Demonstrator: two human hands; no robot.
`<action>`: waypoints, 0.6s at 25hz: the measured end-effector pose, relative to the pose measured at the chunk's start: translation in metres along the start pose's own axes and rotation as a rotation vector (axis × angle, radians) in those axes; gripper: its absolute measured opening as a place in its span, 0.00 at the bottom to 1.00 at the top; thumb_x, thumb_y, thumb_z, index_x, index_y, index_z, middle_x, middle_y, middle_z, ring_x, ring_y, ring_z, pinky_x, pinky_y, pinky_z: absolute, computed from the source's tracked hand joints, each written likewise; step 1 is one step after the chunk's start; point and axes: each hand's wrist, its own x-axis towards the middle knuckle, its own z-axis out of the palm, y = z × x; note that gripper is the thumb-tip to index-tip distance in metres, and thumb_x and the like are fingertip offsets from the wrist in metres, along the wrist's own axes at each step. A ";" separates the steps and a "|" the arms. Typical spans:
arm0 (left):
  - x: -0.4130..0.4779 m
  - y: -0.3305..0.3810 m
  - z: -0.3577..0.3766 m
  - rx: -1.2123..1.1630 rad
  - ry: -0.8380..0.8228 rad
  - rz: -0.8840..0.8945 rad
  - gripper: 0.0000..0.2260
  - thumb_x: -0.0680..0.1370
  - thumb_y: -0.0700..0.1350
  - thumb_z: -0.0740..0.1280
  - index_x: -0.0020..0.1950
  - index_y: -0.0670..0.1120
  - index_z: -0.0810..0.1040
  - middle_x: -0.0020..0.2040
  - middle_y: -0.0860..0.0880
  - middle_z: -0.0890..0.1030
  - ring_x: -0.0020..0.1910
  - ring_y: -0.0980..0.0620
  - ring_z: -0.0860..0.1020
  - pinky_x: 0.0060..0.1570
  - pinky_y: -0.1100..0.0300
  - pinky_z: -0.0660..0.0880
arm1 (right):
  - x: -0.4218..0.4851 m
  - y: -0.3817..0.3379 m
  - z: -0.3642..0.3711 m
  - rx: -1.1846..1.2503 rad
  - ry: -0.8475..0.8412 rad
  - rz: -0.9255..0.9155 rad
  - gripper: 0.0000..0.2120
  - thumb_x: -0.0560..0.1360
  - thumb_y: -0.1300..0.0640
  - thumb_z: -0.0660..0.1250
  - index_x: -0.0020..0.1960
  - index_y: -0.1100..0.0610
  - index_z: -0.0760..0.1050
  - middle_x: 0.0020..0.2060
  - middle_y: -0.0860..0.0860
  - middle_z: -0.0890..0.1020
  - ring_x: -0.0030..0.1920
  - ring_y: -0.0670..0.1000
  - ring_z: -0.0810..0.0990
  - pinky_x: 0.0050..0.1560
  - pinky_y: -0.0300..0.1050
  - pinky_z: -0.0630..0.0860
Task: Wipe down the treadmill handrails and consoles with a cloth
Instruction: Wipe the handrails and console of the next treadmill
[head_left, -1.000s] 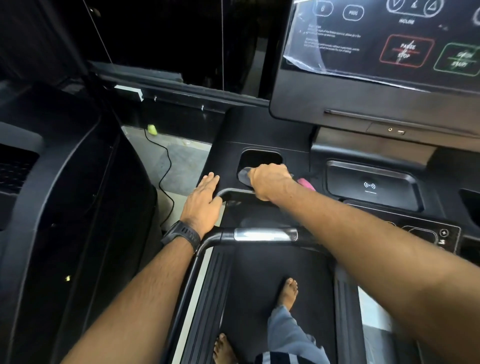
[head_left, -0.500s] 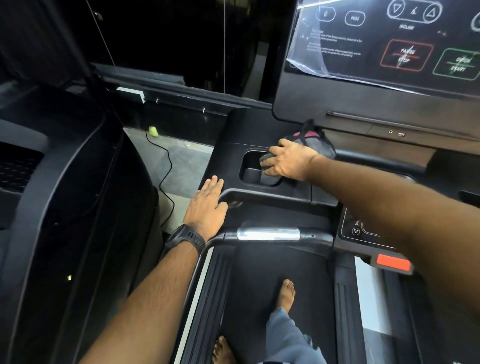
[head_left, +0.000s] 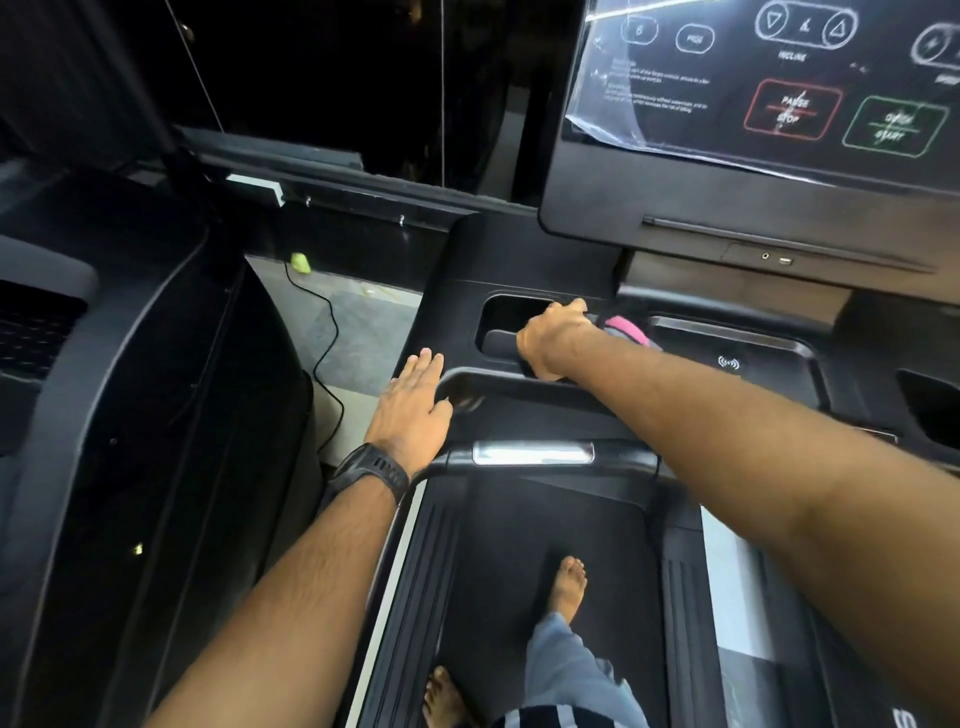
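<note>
Right hand (head_left: 553, 340) with cloth (head_left: 626, 330) at cup recess (head_left: 506, 314), left end of console (head_left: 498, 249); left hand (head_left: 413, 410) on console's left edge; screen (head_left: 675, 197) behind.

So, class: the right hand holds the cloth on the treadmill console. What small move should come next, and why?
Probably slide the cloth rightward over the charging tray. The right hand grips it at the right end of the cup recess, the cloth trails toward the tray's left edge, and the left hand rests flat on the console's left edge.

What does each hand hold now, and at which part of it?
The right hand grips the cloth bunched up, its pink end sticking out. The left hand holds nothing; it lies flat on the console edge.
</note>
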 end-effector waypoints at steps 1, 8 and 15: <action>-0.002 -0.002 0.001 -0.031 -0.009 -0.002 0.28 0.80 0.40 0.56 0.81 0.48 0.54 0.81 0.51 0.51 0.79 0.55 0.48 0.77 0.57 0.44 | -0.006 -0.002 -0.006 0.121 -0.014 0.030 0.15 0.80 0.63 0.60 0.65 0.55 0.75 0.62 0.53 0.79 0.61 0.59 0.77 0.62 0.60 0.71; -0.026 -0.003 -0.003 -0.331 0.027 -0.068 0.27 0.78 0.35 0.57 0.78 0.48 0.62 0.80 0.52 0.57 0.79 0.58 0.52 0.78 0.56 0.46 | -0.068 -0.033 -0.028 0.504 0.218 0.257 0.15 0.75 0.63 0.66 0.60 0.53 0.76 0.57 0.52 0.80 0.60 0.60 0.78 0.60 0.56 0.71; -0.056 0.001 -0.003 -0.336 0.091 -0.123 0.27 0.77 0.36 0.57 0.77 0.47 0.65 0.79 0.50 0.61 0.78 0.53 0.58 0.77 0.54 0.55 | -0.058 -0.066 0.020 -0.093 0.623 -0.235 0.24 0.80 0.57 0.64 0.75 0.56 0.66 0.70 0.54 0.72 0.65 0.64 0.72 0.58 0.60 0.71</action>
